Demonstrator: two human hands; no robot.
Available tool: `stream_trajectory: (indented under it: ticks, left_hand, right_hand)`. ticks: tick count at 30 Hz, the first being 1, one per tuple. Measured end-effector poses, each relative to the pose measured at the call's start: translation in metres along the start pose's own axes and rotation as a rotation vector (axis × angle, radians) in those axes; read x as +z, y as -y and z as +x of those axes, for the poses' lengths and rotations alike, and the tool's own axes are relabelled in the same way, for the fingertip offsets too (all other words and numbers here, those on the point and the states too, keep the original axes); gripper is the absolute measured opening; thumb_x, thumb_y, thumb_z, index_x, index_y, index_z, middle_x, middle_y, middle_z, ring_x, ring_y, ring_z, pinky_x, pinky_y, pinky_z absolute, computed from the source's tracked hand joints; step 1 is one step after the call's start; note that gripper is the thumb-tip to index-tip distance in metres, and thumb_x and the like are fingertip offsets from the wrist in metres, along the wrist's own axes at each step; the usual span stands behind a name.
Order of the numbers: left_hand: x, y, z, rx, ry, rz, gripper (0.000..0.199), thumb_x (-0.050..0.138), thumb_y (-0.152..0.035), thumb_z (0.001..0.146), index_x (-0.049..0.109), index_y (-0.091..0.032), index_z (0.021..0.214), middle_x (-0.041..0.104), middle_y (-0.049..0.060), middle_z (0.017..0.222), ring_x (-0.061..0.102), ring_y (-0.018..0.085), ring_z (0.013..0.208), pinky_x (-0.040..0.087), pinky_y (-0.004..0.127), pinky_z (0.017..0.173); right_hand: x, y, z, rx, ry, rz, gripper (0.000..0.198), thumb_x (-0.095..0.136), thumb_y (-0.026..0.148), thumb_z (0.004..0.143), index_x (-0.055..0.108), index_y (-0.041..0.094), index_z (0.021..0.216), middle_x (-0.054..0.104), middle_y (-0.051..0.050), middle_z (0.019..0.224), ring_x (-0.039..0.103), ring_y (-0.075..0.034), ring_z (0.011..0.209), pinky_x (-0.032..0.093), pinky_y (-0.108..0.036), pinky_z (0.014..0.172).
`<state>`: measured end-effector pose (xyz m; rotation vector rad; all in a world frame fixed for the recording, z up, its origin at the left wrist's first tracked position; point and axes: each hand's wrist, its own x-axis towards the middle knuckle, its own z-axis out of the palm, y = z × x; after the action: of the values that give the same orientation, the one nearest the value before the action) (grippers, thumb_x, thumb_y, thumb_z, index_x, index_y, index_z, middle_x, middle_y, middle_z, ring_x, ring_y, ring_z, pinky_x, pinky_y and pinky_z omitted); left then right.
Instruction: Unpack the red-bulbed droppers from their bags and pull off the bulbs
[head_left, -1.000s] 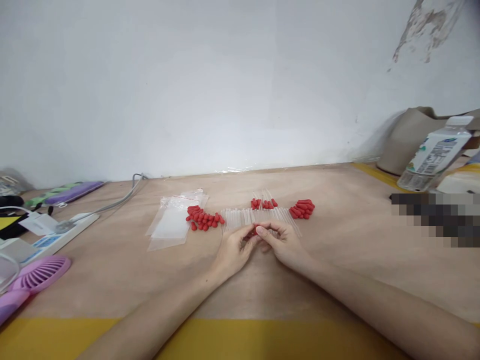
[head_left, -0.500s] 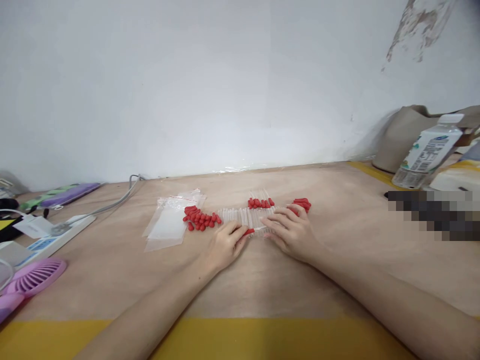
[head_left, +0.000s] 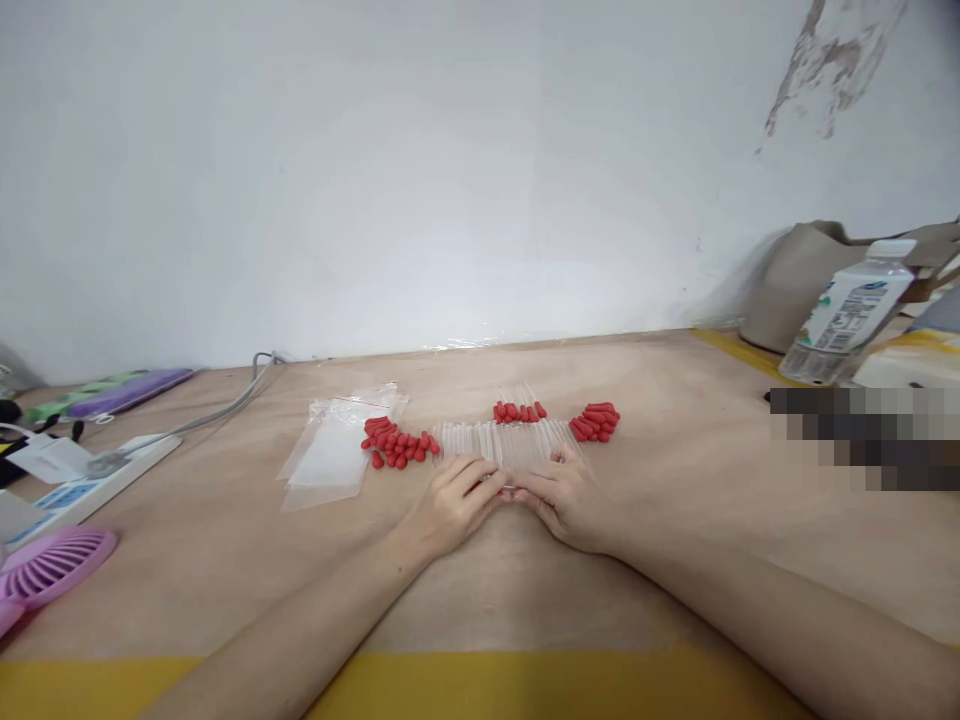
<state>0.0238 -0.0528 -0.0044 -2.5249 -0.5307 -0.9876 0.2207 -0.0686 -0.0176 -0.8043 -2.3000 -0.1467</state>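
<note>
In front of me lies a row of thin clear tubes (head_left: 491, 440), side by side. My left hand (head_left: 457, 505) is closed in a pinch on a red rubber bulb (head_left: 498, 491), mostly hidden by the fingers. Facing it, my right hand (head_left: 566, 500) pinches a clear tube (head_left: 510, 487), its end at the bulb. Whether the tube sits inside the bulb I cannot tell. Several red bulbs (head_left: 397, 443) lie left of the row and more red bulbs (head_left: 596, 420) lie to its right. Behind the row are several tubes with red bulbs on them (head_left: 517, 411).
Clear plastic bags (head_left: 334, 450) lie left of the bulbs. Farther left are a white power strip (head_left: 112, 480), a grey cable (head_left: 232, 405) and a pink fan (head_left: 64, 565). A plastic bottle (head_left: 851, 310) stands at the right, beside a grey-brown container (head_left: 787, 285).
My right hand has come from over the tubes and right bulbs to meet my left hand at the row's near edge, now pinching a tube. The right bulb pile is uncovered.
</note>
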Motion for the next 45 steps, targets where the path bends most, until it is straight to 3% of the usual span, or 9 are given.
stream_trajectory:
  ticks: [6, 16, 28, 38, 41, 45]
  left_hand:
    - [-0.002, 0.002, -0.001, 0.052, 0.093, 0.077, 0.008, 0.052, -0.021, 0.084, 0.056, -0.014, 0.084, 0.058, 0.002, 0.064, 0.051, 0.014, 0.064, 0.038, 0.028, 0.061]
    - [-0.005, 0.0, -0.002, 0.025, 0.182, 0.028, 0.014, 0.045, -0.021, 0.087, 0.056, -0.014, 0.08, 0.053, 0.002, 0.061, 0.047, 0.014, 0.061, 0.035, 0.028, 0.059]
    - [-0.01, 0.0, -0.004, 0.01, 0.129, 0.001, 0.015, 0.046, -0.022, 0.086, 0.056, -0.014, 0.079, 0.051, 0.001, 0.058, 0.047, 0.013, 0.058, 0.035, 0.027, 0.058]
    - [-0.013, 0.001, -0.007, 0.0, 0.128, 0.044, 0.02, 0.044, -0.026, 0.088, 0.056, -0.016, 0.075, 0.051, 0.0, 0.055, 0.046, 0.013, 0.055, 0.033, 0.027, 0.055]
    - [-0.016, 0.015, -0.015, -0.102, 0.092, 0.029, 0.021, 0.045, -0.025, 0.087, 0.058, -0.016, 0.074, 0.054, 0.001, 0.057, 0.047, 0.013, 0.055, 0.036, 0.027, 0.057]
    - [-0.031, 0.038, -0.016, -0.393, -0.027, -0.004, 0.016, 0.048, -0.026, 0.085, 0.061, -0.017, 0.084, 0.061, 0.003, 0.073, 0.054, 0.014, 0.066, 0.042, 0.026, 0.065]
  right_hand:
    - [0.002, -0.004, -0.002, -0.069, 0.043, 0.057, 0.031, 0.032, 0.021, 0.09, 0.05, 0.016, 0.066, 0.049, 0.002, 0.055, 0.039, -0.009, 0.051, 0.028, -0.026, 0.06]
    - [-0.006, -0.005, -0.003, -0.222, -0.023, -0.167, 0.026, 0.036, 0.018, 0.089, 0.053, 0.015, 0.069, 0.046, 0.001, 0.058, 0.036, -0.01, 0.055, 0.03, -0.026, 0.065]
    - [-0.017, -0.012, -0.009, -0.35, -0.036, -0.295, 0.019, 0.038, 0.015, 0.088, 0.056, 0.014, 0.094, 0.048, 0.002, 0.06, 0.039, -0.01, 0.059, 0.033, -0.03, 0.07]
    - [-0.025, -0.012, -0.006, -0.414, -0.054, -0.302, 0.023, 0.037, 0.011, 0.088, 0.055, 0.016, 0.101, 0.048, 0.002, 0.059, 0.043, -0.01, 0.059, 0.035, -0.031, 0.07]
    - [-0.028, -0.019, -0.007, -0.362, -0.095, -0.3, 0.022, 0.039, 0.012, 0.087, 0.056, 0.017, 0.101, 0.05, 0.002, 0.059, 0.043, -0.011, 0.059, 0.035, -0.031, 0.072]
    - [-0.021, -0.033, -0.005, -0.033, -0.277, -0.254, 0.019, 0.044, 0.015, 0.085, 0.058, 0.018, 0.097, 0.052, 0.002, 0.057, 0.043, -0.011, 0.055, 0.033, -0.03, 0.07]
